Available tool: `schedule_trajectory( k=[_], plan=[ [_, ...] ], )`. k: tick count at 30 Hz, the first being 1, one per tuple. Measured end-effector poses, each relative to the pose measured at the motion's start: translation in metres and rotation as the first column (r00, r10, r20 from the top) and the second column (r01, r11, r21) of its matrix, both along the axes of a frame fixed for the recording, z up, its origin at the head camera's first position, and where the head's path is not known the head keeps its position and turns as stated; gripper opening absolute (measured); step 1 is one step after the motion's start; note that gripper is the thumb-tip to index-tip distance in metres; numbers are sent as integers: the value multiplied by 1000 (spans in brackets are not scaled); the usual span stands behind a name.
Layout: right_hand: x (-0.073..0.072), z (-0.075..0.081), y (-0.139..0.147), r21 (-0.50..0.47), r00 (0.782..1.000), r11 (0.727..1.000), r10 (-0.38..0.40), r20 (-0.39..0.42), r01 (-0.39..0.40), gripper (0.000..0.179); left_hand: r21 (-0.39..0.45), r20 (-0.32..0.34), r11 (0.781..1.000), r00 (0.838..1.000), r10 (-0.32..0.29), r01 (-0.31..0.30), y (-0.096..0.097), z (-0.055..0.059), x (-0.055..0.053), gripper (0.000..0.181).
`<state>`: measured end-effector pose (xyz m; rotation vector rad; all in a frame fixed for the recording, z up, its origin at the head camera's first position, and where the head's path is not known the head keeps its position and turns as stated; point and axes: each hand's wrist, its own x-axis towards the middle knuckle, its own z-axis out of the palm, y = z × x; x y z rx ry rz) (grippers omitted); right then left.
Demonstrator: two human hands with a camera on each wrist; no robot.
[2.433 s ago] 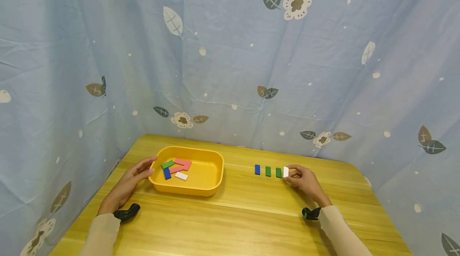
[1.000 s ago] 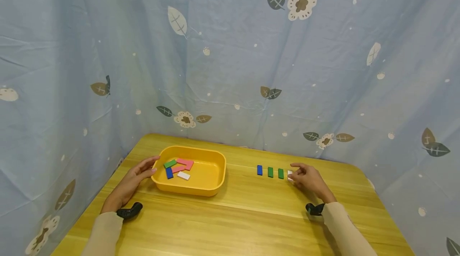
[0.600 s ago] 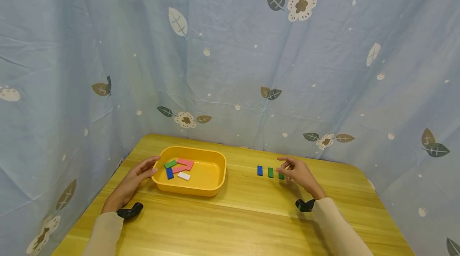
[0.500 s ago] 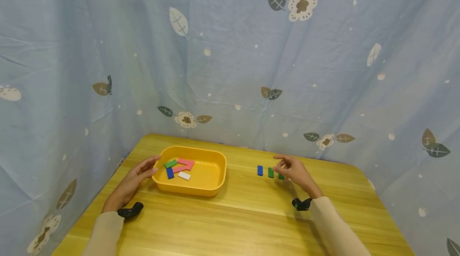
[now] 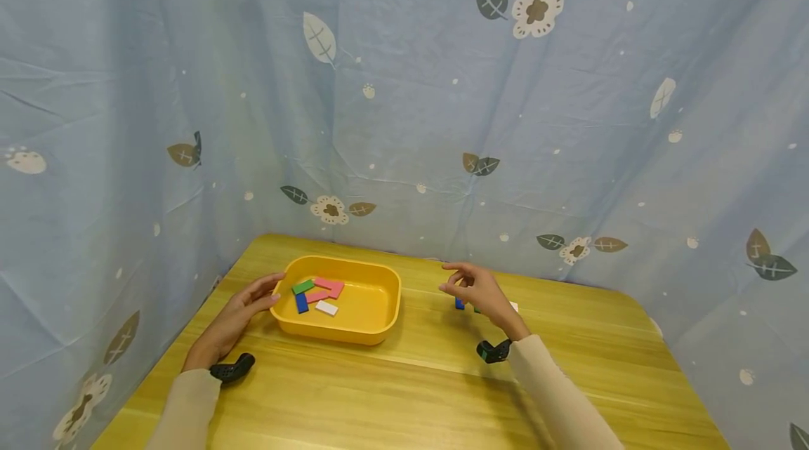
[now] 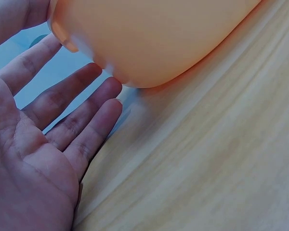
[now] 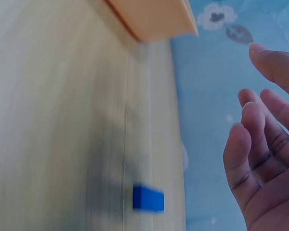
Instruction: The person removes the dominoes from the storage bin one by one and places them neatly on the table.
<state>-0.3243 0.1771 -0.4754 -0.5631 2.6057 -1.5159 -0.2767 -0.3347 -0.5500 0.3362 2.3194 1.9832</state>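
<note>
My left hand [image 5: 237, 316] touches the left end of a yellow plastic tray [image 5: 341, 333]; in the left wrist view its fingers [image 6: 53, 98] are fairly straight against the tray's outer wall. Inside the tray lie pink blocks [image 5: 317, 296], a green block [image 5: 303, 287], a blue block [image 5: 301, 303] and a white block [image 5: 326, 308]. My right hand [image 5: 480, 295] is raised over the table, holding nothing, fingers loosely bent. Behind it a row of small blocks is partly hidden: a blue one [image 5: 459, 303], a sliver of green [image 5: 477, 309] and a white one [image 5: 514, 307].
The wooden table [image 5: 354, 394] has rounded far corners and reaches to a blue patterned curtain [image 5: 404, 120] at the back and sides. Black wrist cameras [image 5: 232, 369] are worn on both wrists.
My right hand set the white block down at the right end of the row, let go of it, then moved left over the row toward the tray. The left hand stayed at the tray.
</note>
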Motion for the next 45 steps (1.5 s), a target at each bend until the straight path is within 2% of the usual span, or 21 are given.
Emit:
schedule_trajectory(
  k=[13, 21, 27, 37, 45],
  plan=[
    [-2, -1, -70, -111, 984, 977, 181, -3, -180, 49, -3, 15, 1000, 1000, 12, -12, 0, 0, -1, 58],
    [0, 4, -112, -121, 971, 964, 238, -13, -238, 45, 5, 19, 1000, 1000, 13, -14, -1, -1, -1, 58],
    [-5, 13, -137, -121, 964, 956, 267, -21, -267, 44, 14, 2, 1000, 1000, 6, -6, -1, -1, -2, 58],
    [-18, 14, -168, -195, 961, 944, 276, 19, -267, 40, 18, 14, 1000, 1000, 14, -15, 0, 1, -2, 59],
    [-30, 6, -177, -260, 968, 944, 234, 90, -204, 34, 29, 19, 999, 1000, 22, -23, 1, -1, -1, 59]
  ],
)
